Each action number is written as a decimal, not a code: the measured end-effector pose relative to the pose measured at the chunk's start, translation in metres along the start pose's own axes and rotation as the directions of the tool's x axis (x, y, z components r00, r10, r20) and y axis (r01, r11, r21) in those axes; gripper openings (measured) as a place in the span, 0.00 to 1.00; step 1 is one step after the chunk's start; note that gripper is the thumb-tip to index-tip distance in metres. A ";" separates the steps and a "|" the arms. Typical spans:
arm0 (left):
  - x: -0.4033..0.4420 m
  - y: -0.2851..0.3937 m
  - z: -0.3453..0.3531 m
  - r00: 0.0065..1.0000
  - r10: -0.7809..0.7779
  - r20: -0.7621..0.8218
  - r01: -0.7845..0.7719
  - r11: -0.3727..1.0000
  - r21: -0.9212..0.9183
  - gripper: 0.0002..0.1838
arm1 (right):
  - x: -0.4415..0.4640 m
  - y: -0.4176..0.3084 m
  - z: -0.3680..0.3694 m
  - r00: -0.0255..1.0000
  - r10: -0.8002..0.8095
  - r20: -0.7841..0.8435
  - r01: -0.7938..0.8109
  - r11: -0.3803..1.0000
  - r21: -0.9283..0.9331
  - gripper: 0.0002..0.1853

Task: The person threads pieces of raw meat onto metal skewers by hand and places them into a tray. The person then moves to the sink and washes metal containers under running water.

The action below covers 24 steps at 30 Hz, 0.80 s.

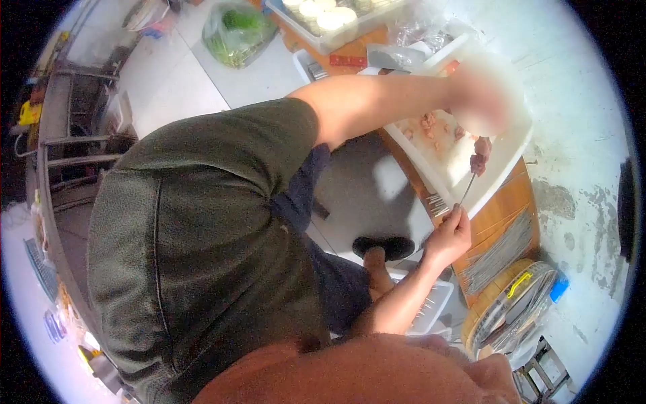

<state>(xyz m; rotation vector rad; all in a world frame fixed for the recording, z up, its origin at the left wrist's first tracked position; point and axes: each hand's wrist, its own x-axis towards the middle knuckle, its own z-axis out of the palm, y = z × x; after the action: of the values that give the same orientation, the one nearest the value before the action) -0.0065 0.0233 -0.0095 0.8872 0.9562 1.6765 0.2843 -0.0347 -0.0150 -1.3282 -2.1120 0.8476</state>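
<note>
My right hand [449,237] is closed on a thin skewer [467,188] that slants up over the near edge of a white tray [515,145]. Pieces of dark reddish meat [478,160] are threaded near the skewer's upper end. Over the tray, my left hand [479,97] is a blur just beyond the meat, and its fingers cannot be made out. Small chunks of raw meat [428,122] lie scattered in the tray below my left forearm. Several loose skewers [438,205] rest at the tray's near left corner.
A bundle of skewers [499,250] lies on the wooden surface [525,195] beside a round wooden-rimmed container [479,322]. A broad metal blade [396,58] is beyond the tray. Farther back are a box of pale round items [324,40] and a bag of greens [235,34]. A wall [572,135] borders the right.
</note>
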 end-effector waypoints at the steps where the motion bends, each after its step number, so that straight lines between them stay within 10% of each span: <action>1: 0.002 -0.002 -0.001 1.000 -0.002 -0.013 0.002 1.000 0.012 0.11 | 0.000 0.001 0.003 1.000 0.003 -0.003 -0.003 1.000 0.025 0.15; 11: -0.003 -0.001 0.007 0.990 -0.135 0.047 0.141 0.974 -0.176 0.12 | -0.004 -0.017 0.010 0.998 0.054 0.035 -0.058 0.991 0.119 0.14; 16: -0.002 -0.001 0.003 0.960 -0.211 0.182 0.207 0.977 0.040 0.12 | 0.002 -0.012 0.018 0.995 0.075 0.059 -0.085 0.977 0.195 0.14; 21: 0.009 -0.022 -0.017 0.961 0.035 0.274 -0.115 0.952 0.283 0.10 | 0.007 -0.017 0.025 0.993 0.094 0.073 -0.110 0.961 0.255 0.13; 24: 0.013 -0.029 -0.017 0.991 -0.073 0.116 0.068 0.996 0.050 0.10 | 0.008 -0.028 0.026 0.993 0.095 0.064 -0.107 0.965 0.241 0.13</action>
<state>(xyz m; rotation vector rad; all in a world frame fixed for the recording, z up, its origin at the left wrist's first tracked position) -0.0133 0.0385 -0.0416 0.9616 0.9379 1.5305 0.2465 -0.0425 -0.0113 -1.3030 -1.9168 1.1558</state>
